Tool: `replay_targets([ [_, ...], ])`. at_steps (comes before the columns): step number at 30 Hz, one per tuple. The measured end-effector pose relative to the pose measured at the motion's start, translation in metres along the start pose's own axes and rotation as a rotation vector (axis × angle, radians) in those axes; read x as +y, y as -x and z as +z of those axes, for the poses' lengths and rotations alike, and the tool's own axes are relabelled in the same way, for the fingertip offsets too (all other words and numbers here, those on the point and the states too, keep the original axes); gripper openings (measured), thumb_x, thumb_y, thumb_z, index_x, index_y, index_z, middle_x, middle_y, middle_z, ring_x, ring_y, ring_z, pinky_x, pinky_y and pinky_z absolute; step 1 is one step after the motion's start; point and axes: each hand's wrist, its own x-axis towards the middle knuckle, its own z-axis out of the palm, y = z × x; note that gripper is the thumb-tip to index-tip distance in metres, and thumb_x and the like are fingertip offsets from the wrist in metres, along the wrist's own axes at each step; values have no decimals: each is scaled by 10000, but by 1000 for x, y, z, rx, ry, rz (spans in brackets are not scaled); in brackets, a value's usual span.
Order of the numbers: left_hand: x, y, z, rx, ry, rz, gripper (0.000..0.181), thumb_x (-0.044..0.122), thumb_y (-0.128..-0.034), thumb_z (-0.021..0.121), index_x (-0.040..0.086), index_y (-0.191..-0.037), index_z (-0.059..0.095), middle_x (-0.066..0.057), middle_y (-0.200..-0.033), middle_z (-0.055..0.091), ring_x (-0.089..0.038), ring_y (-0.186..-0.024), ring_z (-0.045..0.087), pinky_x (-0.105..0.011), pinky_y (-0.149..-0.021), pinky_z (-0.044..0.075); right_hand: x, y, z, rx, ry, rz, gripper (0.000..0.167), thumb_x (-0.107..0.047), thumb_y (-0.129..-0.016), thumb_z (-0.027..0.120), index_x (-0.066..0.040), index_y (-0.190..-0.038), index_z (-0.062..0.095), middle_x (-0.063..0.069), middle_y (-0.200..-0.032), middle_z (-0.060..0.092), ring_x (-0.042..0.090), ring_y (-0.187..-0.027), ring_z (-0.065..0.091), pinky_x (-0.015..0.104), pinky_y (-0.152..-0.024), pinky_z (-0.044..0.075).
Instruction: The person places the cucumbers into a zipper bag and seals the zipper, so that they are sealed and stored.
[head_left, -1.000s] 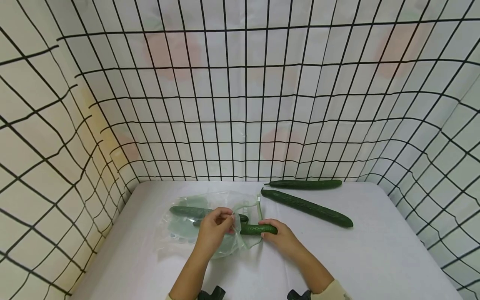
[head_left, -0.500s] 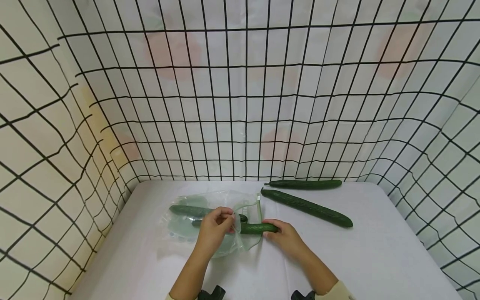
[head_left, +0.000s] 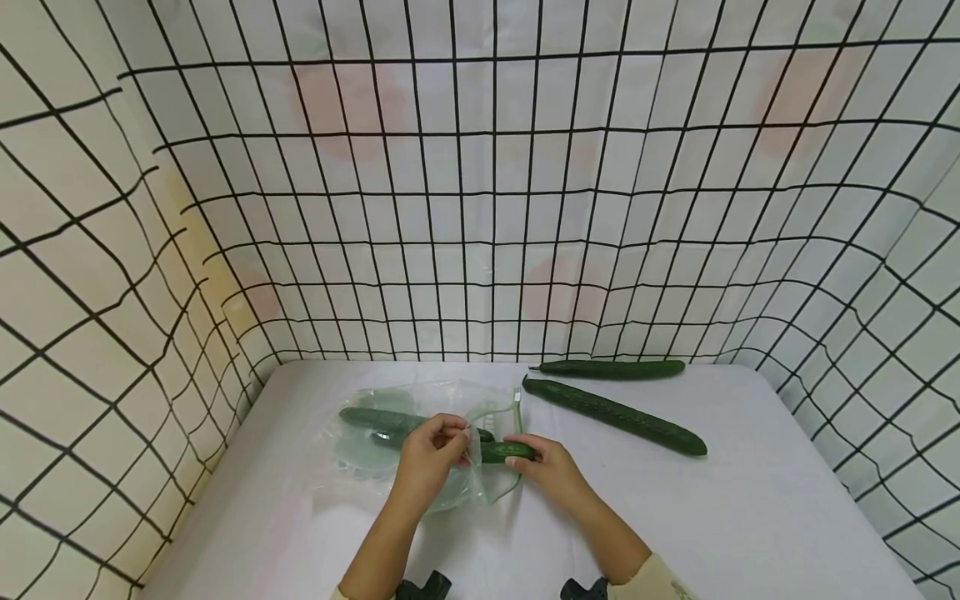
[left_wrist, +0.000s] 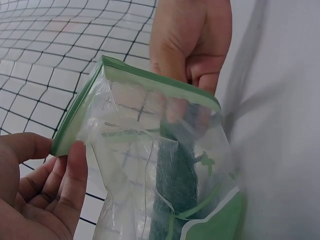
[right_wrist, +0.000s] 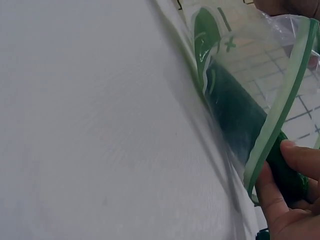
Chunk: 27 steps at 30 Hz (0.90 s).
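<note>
In the head view my left hand pinches the opening edge of a clear zip bag with a green rim. The left wrist view shows thumb and finger on that green rim. My right hand grips the near end of a dark green cucumber. Most of this cucumber lies inside the bag, dim behind the plastic; its gripped end sticks out past the rim in the right wrist view. A second cucumber lies within the bag, partly hidden by my left hand.
Two more cucumbers lie on the white tablecloth at the back right: a straight one by the far edge and a longer one slanting in front. Black wire grid walls stand at the back and both sides.
My right hand has moved left, pushing the held cucumber deeper into the bag, so less of it shows outside. The left hand keeps its place on the bag's edge.
</note>
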Motion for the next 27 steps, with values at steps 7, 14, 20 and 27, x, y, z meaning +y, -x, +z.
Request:
replay_targets([
  [7,0,1,-1,6,-20,-14,194,178,-954,689,53,-1103,680,-113,-936,700,-177,-765,678,-299,-693,639,-8,-6,14,-5,-26,18,402,-202,-909,757,-40,-1269,686,164,-1264,693,184,-1114,640,153,-840,525],
  [14,0,0,-2,2,0,-10,198,162,-951,691,36,-1103,677,-127,-944,695,-182,-785,676,-309,-700,645,-9,-4,18,-5,-33,63,430,-155,-902,756,-39,-1305,664,197,-1317,660,254,-1153,645,162,-813,535],
  [20,0,0,-2,7,9,-13,197,147,-954,685,27,-1109,676,-135,-956,691,-179,-797,670,-306,-700,644,-3,0,14,17,-84,108,412,-57,-861,715,14,-1259,637,194,-1185,697,153,-1000,671,174,-763,534],
  [27,0,0,-3,16,2,-22,185,153,-945,697,48,-1097,687,-135,-945,688,-188,-788,662,-292,-677,636,-5,3,11,13,-82,116,366,-112,-902,736,-25,-1252,670,156,-1192,712,191,-1062,686,185,-804,559],
])
